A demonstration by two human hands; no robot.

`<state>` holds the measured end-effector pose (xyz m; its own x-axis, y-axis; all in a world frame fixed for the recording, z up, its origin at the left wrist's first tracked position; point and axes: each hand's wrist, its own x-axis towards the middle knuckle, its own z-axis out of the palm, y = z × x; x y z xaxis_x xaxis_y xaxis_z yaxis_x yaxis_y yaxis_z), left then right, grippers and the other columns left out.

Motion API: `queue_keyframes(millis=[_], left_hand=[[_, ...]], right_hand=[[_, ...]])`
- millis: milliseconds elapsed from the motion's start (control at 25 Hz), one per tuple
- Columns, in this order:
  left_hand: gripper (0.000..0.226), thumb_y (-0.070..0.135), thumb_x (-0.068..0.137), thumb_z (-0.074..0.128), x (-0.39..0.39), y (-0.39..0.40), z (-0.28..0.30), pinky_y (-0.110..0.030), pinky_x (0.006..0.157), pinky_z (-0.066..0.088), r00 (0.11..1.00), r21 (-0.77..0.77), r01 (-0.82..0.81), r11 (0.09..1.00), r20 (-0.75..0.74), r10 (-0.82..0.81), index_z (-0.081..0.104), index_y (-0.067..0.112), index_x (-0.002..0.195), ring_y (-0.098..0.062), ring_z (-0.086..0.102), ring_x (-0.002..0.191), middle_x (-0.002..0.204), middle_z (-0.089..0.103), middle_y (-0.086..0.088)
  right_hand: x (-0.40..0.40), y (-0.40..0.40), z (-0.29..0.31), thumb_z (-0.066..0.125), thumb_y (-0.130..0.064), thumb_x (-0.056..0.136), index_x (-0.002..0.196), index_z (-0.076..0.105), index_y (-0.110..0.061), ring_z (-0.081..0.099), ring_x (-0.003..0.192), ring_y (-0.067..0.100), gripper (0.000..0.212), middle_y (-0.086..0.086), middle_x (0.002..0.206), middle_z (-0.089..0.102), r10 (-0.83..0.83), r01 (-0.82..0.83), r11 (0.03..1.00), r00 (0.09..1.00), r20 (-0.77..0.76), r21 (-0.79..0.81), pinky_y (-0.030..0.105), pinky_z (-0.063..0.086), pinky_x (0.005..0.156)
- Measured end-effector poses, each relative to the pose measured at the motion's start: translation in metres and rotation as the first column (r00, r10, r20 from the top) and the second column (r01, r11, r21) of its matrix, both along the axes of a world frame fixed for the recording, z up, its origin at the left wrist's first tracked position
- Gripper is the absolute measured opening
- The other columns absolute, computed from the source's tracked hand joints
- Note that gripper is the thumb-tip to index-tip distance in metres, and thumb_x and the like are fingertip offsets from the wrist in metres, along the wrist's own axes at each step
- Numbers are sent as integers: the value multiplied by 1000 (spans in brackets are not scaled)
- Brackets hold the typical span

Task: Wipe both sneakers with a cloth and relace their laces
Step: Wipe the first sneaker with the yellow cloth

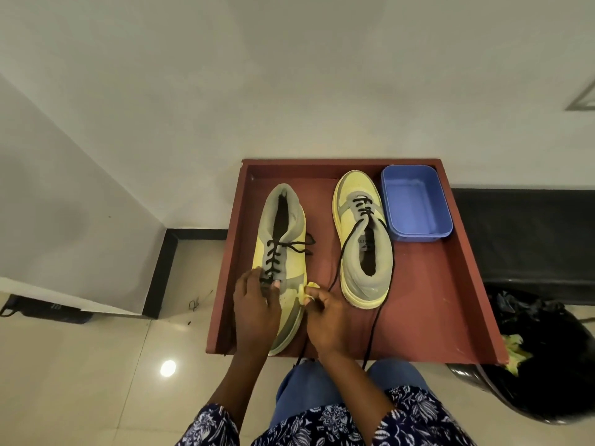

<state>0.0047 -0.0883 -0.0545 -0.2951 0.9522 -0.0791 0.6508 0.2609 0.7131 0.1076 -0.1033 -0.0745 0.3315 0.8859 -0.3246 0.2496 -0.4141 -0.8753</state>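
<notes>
Head view, single frame. We see a reddish-brown tray with raised edges on a pale tiled floor, set against a light wall.

Left sneaker: pale yellow and grey, lying in the left half of the tray with its toe toward the near edge and heel opening toward the far wall. Its black lace is threaded through the eyelets, with loose ends off its right side.

Right sneaker: same colours, pointing the other way, toe toward the far wall. It is only partly laced; its long black lace trails over the near tray edge.

Left hand: rests on the toe end of the left sneaker, fingers curved over the upper and close together, fingertips at the lowest lace crossings. We cannot tell whether it pinches the lace.

Right hand: just right of the same sneaker, fingertips pinching a small crumpled yellow cloth that touches the sneaker's right side near the toe.

A blue plastic tub stands in the far right corner of the tray, just beside the right sneaker. A black bin lined with a black bag sits right of the tray; yellow scraps show at its rim.
</notes>
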Motion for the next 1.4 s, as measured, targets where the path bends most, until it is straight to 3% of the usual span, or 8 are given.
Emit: queue_keyframes(millis=[160,360,480,720,960,1160,1280,1400], left_hand=[[37,18,94,47,6,-4,-11,-23,92,34,996,53,-85,995,39,83,49,6,129,-24,47,121,134,46,-13],[34,14,94,47,5,-6,-26,-28,92,37,997,153,-58,987,-39,65,52,2,126,-28,50,116,128,51,-18],[34,18,95,45,7,-6,-27,-28,92,36,996,159,-72,985,-36,79,52,3,126,-27,49,116,127,51,-17],[51,36,88,46,10,-8,-26,-29,89,38,996,139,-69,988,-52,77,47,5,129,-27,46,121,132,47,-16],[83,50,75,63,9,-9,-30,-41,104,32,983,63,11,998,-185,1,34,6,139,-29,32,135,146,36,-14],[94,66,71,49,11,-9,-28,-45,107,30,977,17,22,1000,-212,-18,30,6,141,-31,31,137,147,34,-14],[90,63,73,42,10,-10,-30,-45,105,28,966,22,39,999,-258,-32,31,3,139,-34,37,133,144,38,-17],[92,63,72,43,9,-10,-32,-46,104,29,959,23,50,998,-279,-42,32,2,138,-35,40,131,142,40,-19]], right_hand=[[-4,6,-5,59,-1,85,104,70,-10,63,100,19,24,5,107,69,-5,6,1000,1000,-11,12,32,50,94],[-1,35,0,56,-4,87,109,68,-10,61,108,19,25,5,114,67,-47,47,999,999,-16,1,16,38,88],[0,64,5,51,-4,89,111,66,-10,60,110,23,28,7,116,67,-68,67,998,996,57,22,21,40,91],[1,89,11,51,-5,88,110,65,-10,61,106,20,26,6,112,68,-65,64,994,998,15,90,14,38,83],[1,30,-4,55,0,86,101,67,-7,56,95,7,20,5,107,65,29,-31,993,999,15,115,-4,34,73],[5,20,-8,56,1,85,101,68,-6,58,95,10,21,6,105,65,66,-65,993,998,-9,95,-2,36,75],[6,37,-1,57,2,85,102,68,-4,56,92,8,21,7,107,66,28,-24,994,999,-37,102,-2,37,74],[3,63,3,58,-4,86,106,68,-7,62,101,14,23,6,109,69,-51,57,993,997,-55,99,18,44,89]])
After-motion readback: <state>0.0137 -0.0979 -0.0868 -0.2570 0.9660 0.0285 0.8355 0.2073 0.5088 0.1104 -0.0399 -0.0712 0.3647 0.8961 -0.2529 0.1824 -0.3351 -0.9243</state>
